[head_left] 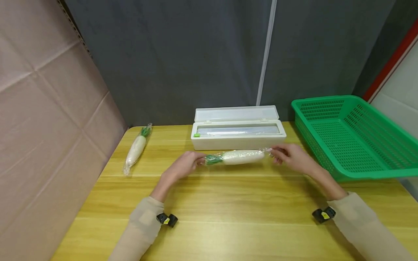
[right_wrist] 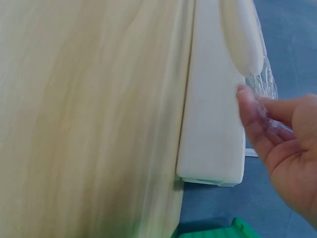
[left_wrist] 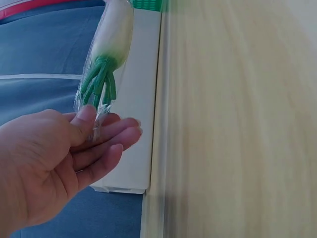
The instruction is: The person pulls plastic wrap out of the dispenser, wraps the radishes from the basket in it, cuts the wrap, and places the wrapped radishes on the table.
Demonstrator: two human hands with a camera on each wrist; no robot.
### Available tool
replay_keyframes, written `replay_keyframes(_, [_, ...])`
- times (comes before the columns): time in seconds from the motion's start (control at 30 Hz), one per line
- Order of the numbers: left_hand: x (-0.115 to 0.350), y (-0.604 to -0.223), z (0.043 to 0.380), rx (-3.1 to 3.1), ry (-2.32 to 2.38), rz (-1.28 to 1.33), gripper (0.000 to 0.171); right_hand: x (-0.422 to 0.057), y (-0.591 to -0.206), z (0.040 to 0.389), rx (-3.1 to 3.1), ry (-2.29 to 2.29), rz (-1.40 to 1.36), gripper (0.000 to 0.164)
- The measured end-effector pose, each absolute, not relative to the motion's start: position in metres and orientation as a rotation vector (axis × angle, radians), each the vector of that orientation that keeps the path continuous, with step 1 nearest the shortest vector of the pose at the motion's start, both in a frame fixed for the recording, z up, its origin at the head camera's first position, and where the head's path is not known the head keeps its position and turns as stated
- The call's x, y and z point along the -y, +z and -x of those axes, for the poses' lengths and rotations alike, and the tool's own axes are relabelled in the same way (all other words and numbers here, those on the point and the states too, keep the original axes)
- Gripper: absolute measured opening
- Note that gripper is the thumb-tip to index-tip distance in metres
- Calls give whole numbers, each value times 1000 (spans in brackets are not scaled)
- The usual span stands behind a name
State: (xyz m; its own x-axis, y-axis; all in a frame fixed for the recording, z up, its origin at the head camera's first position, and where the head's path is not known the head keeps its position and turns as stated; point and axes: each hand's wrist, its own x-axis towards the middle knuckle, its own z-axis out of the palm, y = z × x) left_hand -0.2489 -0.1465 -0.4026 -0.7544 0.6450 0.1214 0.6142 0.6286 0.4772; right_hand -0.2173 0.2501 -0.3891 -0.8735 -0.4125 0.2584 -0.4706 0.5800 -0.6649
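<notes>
A white radish point(head_left: 244, 157) with green stems, wrapped in clear plastic film, is held lengthwise between both hands in front of the white film box. My left hand point(head_left: 187, 164) pinches the film at the stem end; in the left wrist view thumb and fingers meet on the twisted film below the green stems point(left_wrist: 100, 82). At the tapered end my right hand point(head_left: 294, 158) pinches the other film tail point(right_wrist: 267, 111). Behind the radish stands the film box point(head_left: 240, 142), lid up, with a roll of cling film point(head_left: 238, 130) inside.
Another wrapped radish point(head_left: 136, 149) lies at the table's left side. A green plastic basket point(head_left: 339, 174) stands at the right. A dark grey curtain point(head_left: 169, 61) hangs behind the wooden table point(head_left: 228, 224), and a pinkish cloth point(head_left: 49, 119) covers the left wall.
</notes>
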Motion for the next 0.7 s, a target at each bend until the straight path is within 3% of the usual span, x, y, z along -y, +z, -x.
replay_keyframes(0.37, [154, -399, 248, -2601, 1074, -1032, 25, -247, -374, 209, 2388, 1270, -797, 28])
replay_keyframes(0.7, [150, -389, 243, -2545, 1581, -912, 25, -244, -369, 208, 2296, 1199, -627, 27])
